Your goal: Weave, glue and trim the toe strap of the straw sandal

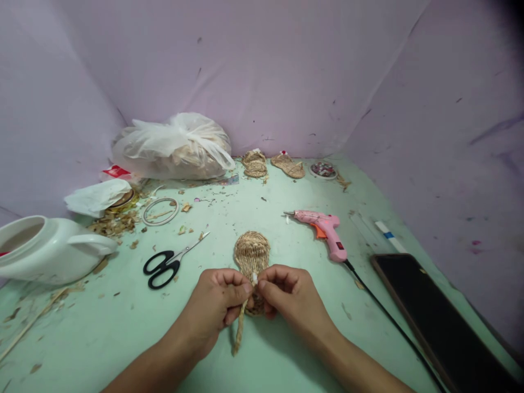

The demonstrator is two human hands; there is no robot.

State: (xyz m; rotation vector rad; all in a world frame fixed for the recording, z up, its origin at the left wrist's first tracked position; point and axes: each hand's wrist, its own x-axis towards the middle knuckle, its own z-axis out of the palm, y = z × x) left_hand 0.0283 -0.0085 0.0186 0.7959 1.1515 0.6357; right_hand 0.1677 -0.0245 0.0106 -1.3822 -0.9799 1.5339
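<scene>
A small woven straw slipper lies on the table in front of me, its rounded toe band pointing away. Over its near half, my left hand is closed in a pinch on a braided straw cord, whose loose end hangs down toward me. Close beside it, my right hand is pinched too, thumb against fingertips. A tiny white piece shows between the two hands. What the right fingertips hold is hidden, and both hands cover much of the slipper's near end.
Black-handled scissors lie left, a pink glue gun with a black cord right. A phone is at far right, a white pitcher at far left. Behind are a plastic bag, finished slippers and a bead dish.
</scene>
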